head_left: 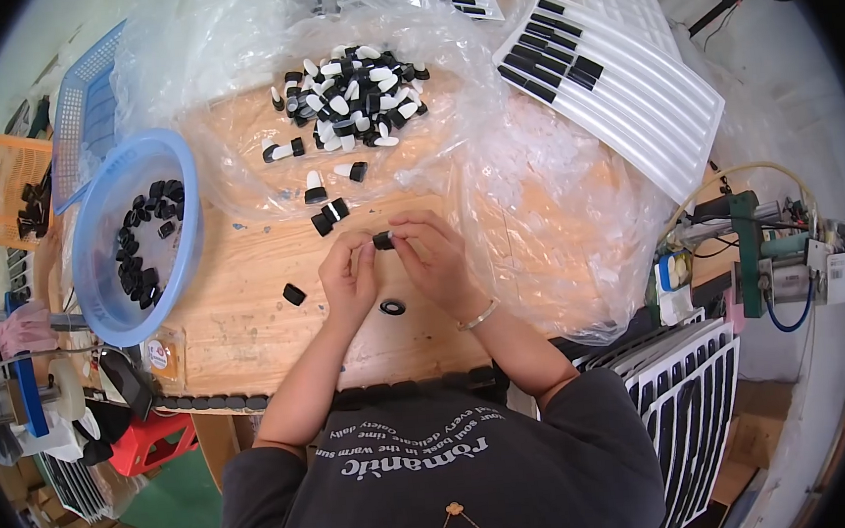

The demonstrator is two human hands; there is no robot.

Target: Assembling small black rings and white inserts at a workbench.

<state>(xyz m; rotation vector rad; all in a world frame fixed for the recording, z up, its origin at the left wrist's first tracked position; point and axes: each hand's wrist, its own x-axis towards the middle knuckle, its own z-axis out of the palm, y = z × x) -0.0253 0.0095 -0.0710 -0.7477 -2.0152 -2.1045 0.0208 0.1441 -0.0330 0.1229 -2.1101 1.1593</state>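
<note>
A small black cap-like piece (382, 240) is pinched between the fingertips of my left hand (351, 275) and my right hand (430, 261), a little above the wooden table. Fingers of both hands are closed on it, one from each side. Just below my hands lies a black ring (392, 307) with a pale centre. To the left of my left hand sits a loose black piece (294, 294). Beyond my fingers are a black-and-white piece (336, 210) and a black piece (321, 224). Farther off, a heap of black-and-white pieces (355, 96) rests on clear plastic.
A blue basin (191, 223) with black pieces stands at the left, near an orange basket (11, 147) and a person's arm. White ribbed trays (648, 102), one holding black pieces, lie back right. Crumpled plastic sheeting (568, 223) covers the table's right side. A green-framed device (747, 248) stands right.
</note>
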